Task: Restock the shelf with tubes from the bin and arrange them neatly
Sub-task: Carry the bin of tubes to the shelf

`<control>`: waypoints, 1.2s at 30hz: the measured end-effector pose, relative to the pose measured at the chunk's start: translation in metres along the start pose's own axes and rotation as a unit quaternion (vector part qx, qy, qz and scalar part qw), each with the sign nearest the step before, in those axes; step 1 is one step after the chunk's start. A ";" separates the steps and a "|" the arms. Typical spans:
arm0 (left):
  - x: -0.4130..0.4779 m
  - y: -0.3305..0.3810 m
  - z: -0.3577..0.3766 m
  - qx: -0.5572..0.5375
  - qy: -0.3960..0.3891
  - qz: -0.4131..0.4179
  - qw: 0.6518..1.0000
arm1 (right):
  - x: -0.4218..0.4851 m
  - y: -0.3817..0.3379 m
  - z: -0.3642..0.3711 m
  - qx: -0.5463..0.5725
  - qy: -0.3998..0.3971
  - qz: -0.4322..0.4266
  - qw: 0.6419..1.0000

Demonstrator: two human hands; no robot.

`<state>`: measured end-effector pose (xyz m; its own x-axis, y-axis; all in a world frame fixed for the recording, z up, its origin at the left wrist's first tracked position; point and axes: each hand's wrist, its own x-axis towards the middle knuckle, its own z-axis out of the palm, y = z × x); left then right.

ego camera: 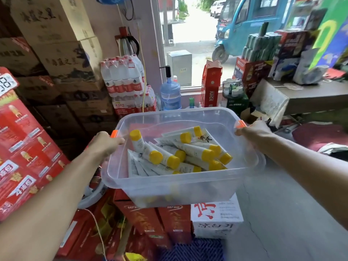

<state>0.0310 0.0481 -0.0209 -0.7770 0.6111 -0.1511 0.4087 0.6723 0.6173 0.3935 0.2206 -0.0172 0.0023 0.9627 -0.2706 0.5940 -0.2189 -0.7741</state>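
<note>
The clear bin (180,183), long axis running nine to three o'clock, hangs between the left hand (105,146) gripping its nine o'clock handle and the right hand (254,132) gripping three o'clock, both equally near the tubes (188,153) jumbled inside.

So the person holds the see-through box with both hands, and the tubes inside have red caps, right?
Not red: the head view shows the tubes have yellow caps. The left hand and right hand do hold the see-through box by its sides.
</note>
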 end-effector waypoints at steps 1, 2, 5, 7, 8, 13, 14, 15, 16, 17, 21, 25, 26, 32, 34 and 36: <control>-0.010 0.006 0.007 -0.001 -0.005 0.012 1.000 | -0.007 0.012 -0.013 0.001 0.015 0.006 1.000; -0.021 0.013 0.015 -0.002 -0.011 0.022 1.000 | -0.014 0.025 -0.027 0.003 0.027 0.013 1.000; -0.059 0.032 0.039 0.001 -0.032 0.053 0.998 | -0.039 0.072 -0.067 0.007 0.056 0.033 0.998; -0.086 0.044 0.058 0.003 -0.053 0.068 0.996 | -0.059 0.109 -0.094 0.014 0.082 0.052 0.995; -0.102 0.050 0.069 0.006 -0.068 0.078 0.995 | -0.072 0.129 -0.108 0.015 0.095 0.063 0.993; -0.194 0.069 0.132 0.003 -0.148 0.126 0.981 | -0.142 0.233 -0.175 0.031 0.156 0.119 0.980; -0.213 0.072 0.146 0.005 -0.165 0.136 0.977 | -0.157 0.255 -0.189 0.037 0.169 0.130 0.976; -0.232 0.076 0.159 0.007 -0.183 0.143 0.973 | -0.173 0.275 -0.201 0.044 0.180 0.146 0.972; -0.250 0.080 0.172 0.005 -0.201 0.150 0.968 | -0.189 0.296 -0.213 0.053 0.191 0.160 0.967; -0.268 0.084 0.186 0.004 -0.220 0.155 0.963 | -0.205 0.316 -0.224 0.062 0.205 0.178 0.960; -0.343 0.103 0.246 0.022 -0.297 0.187 0.936 | -0.266 0.401 -0.268 0.083 0.252 0.234 0.936; -0.420 0.124 0.306 0.043 -0.355 0.226 0.906 | -0.338 0.470 -0.309 0.066 0.310 0.286 0.904; -0.440 0.130 0.319 0.051 -0.366 0.240 0.898 | -0.355 0.487 -0.319 0.072 0.323 0.295 0.897; -0.564 0.174 0.390 0.090 -0.445 0.323 0.830 | -0.452 0.573 -0.371 0.113 0.386 0.387 0.830; -0.610 0.192 0.415 0.103 -0.465 0.345 0.809 | -0.484 0.600 -0.386 0.119 0.415 0.421 0.797; -0.642 0.204 0.435 0.115 -0.473 0.371 0.791 | -0.505 0.617 -0.395 0.120 0.429 0.443 0.778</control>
<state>0.8217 -0.0253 -0.1338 0.3786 0.8391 -0.3905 0.7446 -0.0256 0.6671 1.0767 -0.3378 -0.1324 0.9229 0.1450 -0.3567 -0.1146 -0.7809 -0.6140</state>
